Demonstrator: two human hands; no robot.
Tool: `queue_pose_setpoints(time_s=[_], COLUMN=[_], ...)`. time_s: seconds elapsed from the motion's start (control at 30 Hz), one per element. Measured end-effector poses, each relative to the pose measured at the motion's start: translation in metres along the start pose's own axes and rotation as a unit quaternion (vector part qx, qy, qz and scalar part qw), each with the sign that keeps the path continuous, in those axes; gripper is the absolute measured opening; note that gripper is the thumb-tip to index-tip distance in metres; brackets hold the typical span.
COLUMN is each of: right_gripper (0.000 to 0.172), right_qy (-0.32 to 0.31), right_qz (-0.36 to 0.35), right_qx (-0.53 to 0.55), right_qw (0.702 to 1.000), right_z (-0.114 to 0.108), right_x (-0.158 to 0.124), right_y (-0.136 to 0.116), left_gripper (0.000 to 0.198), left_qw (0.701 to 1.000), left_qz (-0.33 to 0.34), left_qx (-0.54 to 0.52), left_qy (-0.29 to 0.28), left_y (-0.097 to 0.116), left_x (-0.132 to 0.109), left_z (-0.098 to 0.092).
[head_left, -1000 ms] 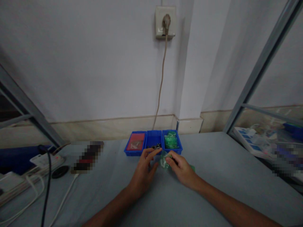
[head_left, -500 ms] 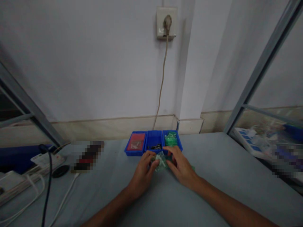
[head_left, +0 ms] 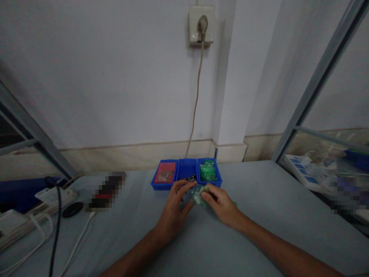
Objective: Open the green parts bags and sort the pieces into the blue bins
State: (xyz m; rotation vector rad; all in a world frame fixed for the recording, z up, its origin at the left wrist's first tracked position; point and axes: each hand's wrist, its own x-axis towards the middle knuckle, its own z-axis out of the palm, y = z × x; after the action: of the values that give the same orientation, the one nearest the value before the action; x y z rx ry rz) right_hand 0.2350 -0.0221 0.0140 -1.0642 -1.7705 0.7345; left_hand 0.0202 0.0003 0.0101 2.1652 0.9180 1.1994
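Packet [head_left: 197, 195] of crinkled, clear greenish plastic sits at the fingertips of the right hand [head_left: 223, 206], pinched between its thumb and bent fingers, its loose part jutting leftward past the thumb tip. The left hand [head_left: 172, 209] faces it from the other side, fingers curved and parted from the thumb, the packet's left edge close to that gap; whether these fingertips touch the plastic I cannot tell. All this is just above the grey-blue surface [head_left: 253, 184], in front of three blue bins: the left bin [head_left: 163, 187] holds a red sheet [head_left: 168, 167], the middle bin [head_left: 188, 168] small dark pieces [head_left: 190, 178], the right bin [head_left: 220, 181] green packets [head_left: 208, 171]
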Motion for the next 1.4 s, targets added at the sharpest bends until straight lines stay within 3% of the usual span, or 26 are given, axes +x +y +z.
queue_pose_setpoints(time_s=[0.1, 0.2, 0.33, 0.4, 0.43, 0.47, 0.53, 0.57, 0.63, 0.73, 0.87, 1.07, 1.13, 1.27, 1.33, 1.4], right_gripper=[0.040, 0.037, 0.015, 0.050, 0.058, 0.053, 0.020, 0.016, 0.032, 0.042, 0.045, 0.047, 0.048, 0.055, 0.052, 0.033], right_qy=[-0.023, -0.018, 0.016, 0.033, 0.035, 0.034, 0.023, 0.026, 0.051, 0.078, 0.070, 0.057, 0.054, 0.021, 0.023, 0.056], right_qz=[0.008, -0.007, -0.026, -0.037, -0.050, -0.064, -0.091, -0.091, -0.067, -0.019, 0.009, 0.019, 0.018, 0.054, 0.069, 0.038], right_qx=[-0.016, -0.049, -0.065, -0.070, -0.075, -0.081, -0.084, -0.079, -0.065, -0.035, 0.004, 0.027, 0.029, 0.077, 0.092, 0.049], right_qw=[1.000, 0.999, 0.997, 0.996, 0.995, 0.994, 0.992, 0.992, 0.994, 0.996, 0.998, 0.998, 0.998, 0.995, 0.993, 0.997], right_z=[0.003, 0.006, 0.006, 0.004, 0.002, 0.001, -0.002, -0.003, -0.004, -0.003, 0.000, 0.002, 0.002, 0.006, 0.007, 0.007], right_x=[-0.002, -0.004, -0.006, -0.006, -0.006, -0.005, -0.004, -0.003, 0.000, 0.003, 0.003, 0.003, 0.003, 0.002, 0.001, -0.001], right_y=[0.000, 0.001, 0.002, 0.000, -0.001, -0.003, -0.006, -0.008, -0.008, -0.005, 0.000, 0.000, 0.000, 0.003, 0.005, 0.004], left_gripper=[0.019, 0.025, 0.028, 0.028, 0.028, 0.029, 0.033, 0.035, 0.036, 0.012, 0.051, 0.066, 0.060, 0.007, 0.017, 0.023], left_qw=[1.000, 1.000, 0.999, 0.999, 0.999, 0.999, 0.999, 0.999, 0.999, 0.996, 0.999, 0.999, 0.998, 0.996, 0.997, 0.997], left_qz=[-0.001, -0.011, -0.027, -0.034, -0.035, -0.035, -0.032, -0.031, -0.036, -0.068, -0.011, 0.013, 0.012, 0.019, 0.001, -0.013], left_qx=[0.013, 0.005, -0.014, -0.020, -0.023, -0.025, -0.029, -0.030, -0.031, -0.019, 0.009, 0.031, 0.051, 0.082, 0.066, 0.044], left_qy=[0.003, 0.029, 0.037, 0.034, 0.033, 0.031, 0.023, 0.018, 0.018, 0.048, 0.047, 0.029, 0.030, 0.038, 0.047, 0.061], left_y=[0.004, 0.005, 0.006, 0.007, 0.008, 0.009, 0.010, 0.010, 0.009, 0.005, 0.000, 0.002, 0.003, 0.004, 0.005, 0.006], left_x=[0.002, 0.003, 0.004, 0.004, 0.005, 0.005, 0.005, 0.004, 0.004, 0.002, 0.001, 0.000, -0.001, -0.002, -0.001, 0.002], left_z=[-0.004, -0.005, -0.003, -0.002, -0.002, -0.002, -0.003, -0.003, -0.003, 0.000, 0.003, 0.002, 0.001, -0.001, -0.002, -0.002])
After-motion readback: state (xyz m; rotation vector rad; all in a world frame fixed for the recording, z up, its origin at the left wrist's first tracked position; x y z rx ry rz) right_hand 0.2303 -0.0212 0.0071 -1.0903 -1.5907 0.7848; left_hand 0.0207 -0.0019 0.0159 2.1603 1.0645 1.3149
